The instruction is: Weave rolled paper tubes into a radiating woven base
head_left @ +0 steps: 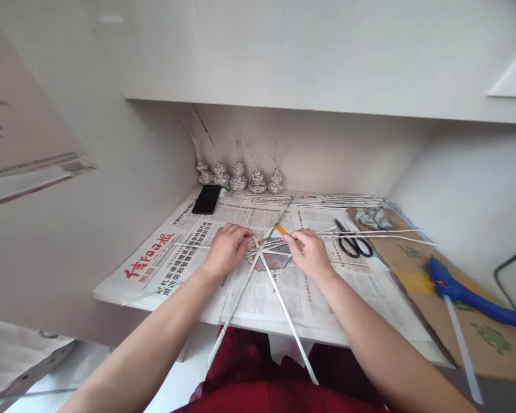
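Observation:
Several thin rolled-paper sticks (286,304) cross at one point and spread outward like spokes, with two running toward my lap. Under the crossing lies a grey and orange patterned paper base (275,262) with angled edges. My left hand (229,249) is closed at the left of the crossing, its thumb and fingertips pinched on a paper stick there; the exact grip is partly hidden. On the right side, my right hand (310,252) pinches a paper stick with an orange section (280,229) between thumb and fingers, close above the base.
Newspaper (176,269) covers the desk. Behind stand several coiled paper gourd shapes (238,176), a black phone (206,199) and a bundle of paper sticks (322,201). To the right lie black scissors (355,244), cardboard (413,292) and a blue glue gun (468,295). A cabinet (318,57) overhangs the desk.

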`<state>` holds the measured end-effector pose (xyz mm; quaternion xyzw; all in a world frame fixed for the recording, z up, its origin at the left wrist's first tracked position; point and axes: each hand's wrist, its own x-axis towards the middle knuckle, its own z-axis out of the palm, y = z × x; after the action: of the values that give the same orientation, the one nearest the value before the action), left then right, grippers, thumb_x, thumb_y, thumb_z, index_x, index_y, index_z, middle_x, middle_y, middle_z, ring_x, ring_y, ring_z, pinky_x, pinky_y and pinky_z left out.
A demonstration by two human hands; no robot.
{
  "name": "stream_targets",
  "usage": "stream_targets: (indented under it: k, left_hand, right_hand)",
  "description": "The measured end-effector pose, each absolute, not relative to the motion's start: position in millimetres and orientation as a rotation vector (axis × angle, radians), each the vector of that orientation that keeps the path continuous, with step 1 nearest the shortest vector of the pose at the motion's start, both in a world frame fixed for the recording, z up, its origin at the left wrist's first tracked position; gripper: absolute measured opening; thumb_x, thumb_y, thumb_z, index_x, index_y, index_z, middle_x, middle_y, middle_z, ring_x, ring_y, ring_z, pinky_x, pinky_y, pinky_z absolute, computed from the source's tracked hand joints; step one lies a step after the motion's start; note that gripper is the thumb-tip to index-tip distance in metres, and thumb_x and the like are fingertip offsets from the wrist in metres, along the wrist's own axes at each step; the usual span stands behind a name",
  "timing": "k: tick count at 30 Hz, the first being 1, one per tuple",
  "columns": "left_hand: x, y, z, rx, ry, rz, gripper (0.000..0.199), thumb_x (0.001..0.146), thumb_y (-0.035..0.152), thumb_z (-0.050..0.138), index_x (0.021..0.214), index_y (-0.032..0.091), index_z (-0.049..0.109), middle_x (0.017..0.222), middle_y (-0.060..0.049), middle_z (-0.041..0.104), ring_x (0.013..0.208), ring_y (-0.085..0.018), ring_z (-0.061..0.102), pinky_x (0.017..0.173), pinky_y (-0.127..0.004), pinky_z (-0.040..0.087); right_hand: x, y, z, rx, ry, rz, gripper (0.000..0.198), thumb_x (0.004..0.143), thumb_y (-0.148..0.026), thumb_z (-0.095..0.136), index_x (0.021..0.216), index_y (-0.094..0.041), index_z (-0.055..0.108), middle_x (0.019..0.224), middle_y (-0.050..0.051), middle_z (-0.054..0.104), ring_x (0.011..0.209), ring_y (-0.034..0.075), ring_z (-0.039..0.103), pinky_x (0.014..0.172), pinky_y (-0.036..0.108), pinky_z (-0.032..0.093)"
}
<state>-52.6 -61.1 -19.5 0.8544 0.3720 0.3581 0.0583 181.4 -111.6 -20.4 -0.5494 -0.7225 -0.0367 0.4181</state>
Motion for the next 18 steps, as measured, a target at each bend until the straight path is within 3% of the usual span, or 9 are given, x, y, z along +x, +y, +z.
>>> stream_targets:
  k: [5,8,13,18]
  left_hand:
    - [-35,-81,-16,3.023,0.871,0.994,0.024,0.093,0.020,0.045,0.108,0.022,0.064,0.119,-0.007,0.066,0.128,-0.023,0.045,0.105,-0.046,0.029]
    - [-30,-85,-22,3.195,0.770,0.978,0.024,0.093,0.018,0.045,0.108,0.022,0.063,0.123,-0.007,0.064,0.135,-0.022,0.038,0.112,-0.049,0.019]
    - [-26,-88,-29,3.294,0.809,1.040,0.022,0.093,0.022,0.047,0.106,0.020,0.064,0.121,-0.009,0.064,0.140,-0.026,0.032,0.116,-0.053,0.012]
    - [-23,-87,-34,3.275,0.900,1.111,0.024,0.094,0.021,0.044,0.103,0.019,0.065,0.119,-0.008,0.065,0.141,-0.026,0.032,0.118,-0.053,0.003]
  right_hand:
    - [171,-118,-12,-1.206,-1.791,0.014,0.021,0.093,-0.027,0.048,0.104,-0.023,0.066,0.102,0.007,0.068,0.099,0.022,0.060,0.089,0.038,0.047]
    - [162,-124,-7,-1.156,-1.795,0.057,0.026,0.090,-0.029,0.054,0.115,-0.025,0.063,0.117,0.008,0.063,0.112,0.023,0.056,0.093,0.041,0.046]
    - [149,-129,-4,-1.117,-1.846,0.077,0.033,0.083,-0.033,0.064,0.115,-0.025,0.060,0.119,0.008,0.062,0.114,0.027,0.054,0.097,0.046,0.043]
    - [140,-131,-5,-1.112,-1.822,0.074,0.029,0.078,-0.037,0.069,0.103,-0.025,0.062,0.113,0.008,0.063,0.109,0.028,0.056,0.095,0.047,0.044]
